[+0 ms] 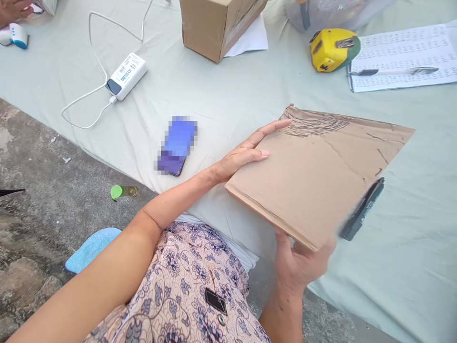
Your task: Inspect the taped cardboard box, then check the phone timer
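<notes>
A flat piece of brown cardboard (307, 176), folded or layered along its near edge, lies tilted before me. Black scribbled lines mark its far left corner, and short dark strokes run along its right side. My left hand (246, 152) holds the left edge, with thumb and one long finger stretched over the top face; the other fingers are mostly hidden. At the near corner my right hand (302, 262) grips the cardboard from below, its fingers partly hidden underneath. A black marker (362, 209) lies close beside the right edge.
A phone (177, 145) and a cabled white power bank (126, 76) lie on the cloth-covered table (410, 276). Beyond are a cardboard box (203, 24), yellow tape measure (333, 50), written sheets (403, 52) and pen (392, 71). Another person's hand (14, 10) shows far left.
</notes>
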The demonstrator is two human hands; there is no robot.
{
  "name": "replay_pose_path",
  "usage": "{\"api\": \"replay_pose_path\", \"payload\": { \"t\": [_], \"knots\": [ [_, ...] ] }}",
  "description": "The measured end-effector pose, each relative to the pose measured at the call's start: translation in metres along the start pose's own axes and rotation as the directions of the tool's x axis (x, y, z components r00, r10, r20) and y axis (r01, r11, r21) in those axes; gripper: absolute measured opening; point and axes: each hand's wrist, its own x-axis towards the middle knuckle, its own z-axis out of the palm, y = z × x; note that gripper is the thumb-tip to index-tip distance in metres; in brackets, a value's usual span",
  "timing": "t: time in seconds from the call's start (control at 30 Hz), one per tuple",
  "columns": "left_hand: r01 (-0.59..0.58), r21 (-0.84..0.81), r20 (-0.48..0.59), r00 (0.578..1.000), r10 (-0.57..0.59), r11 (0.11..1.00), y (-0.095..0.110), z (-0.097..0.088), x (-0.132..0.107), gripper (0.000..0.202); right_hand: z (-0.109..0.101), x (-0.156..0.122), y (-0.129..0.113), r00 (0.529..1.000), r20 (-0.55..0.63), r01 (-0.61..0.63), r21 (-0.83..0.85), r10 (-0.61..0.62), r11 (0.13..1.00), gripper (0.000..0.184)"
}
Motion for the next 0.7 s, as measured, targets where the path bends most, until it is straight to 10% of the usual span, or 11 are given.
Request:
{"api": "replay_pose_path", "payload": {
  "t": [0.17, 0.43, 0.7],
  "knots": [
    [0.017, -0.057, -0.003, 1.0, -0.018, 0.998, -0.005, -0.001, -0.008, 0.06, -0.014, 0.017, -0.017, 0.964, -0.119, 0.248, 0.064, -0.239, 0.967, 0.053],
    [0.224, 0.609, -0.204, 0.971, -0.123, 0.761, -0.033, 0.019, -0.021, 0.046, 0.0, 0.028, -0.039, 0.953, -0.174, 0.228, -0.123, -0.247, 0.966, 0.044],
    [0.198, 0.656, -0.216, 0.974, -0.07, 0.728, -0.037, 0.021, -0.024, 0.037, 0.016, 0.021, -0.027, 0.881, -0.249, 0.391, -0.098, -0.403, 0.915, 0.042]
  ]
}}
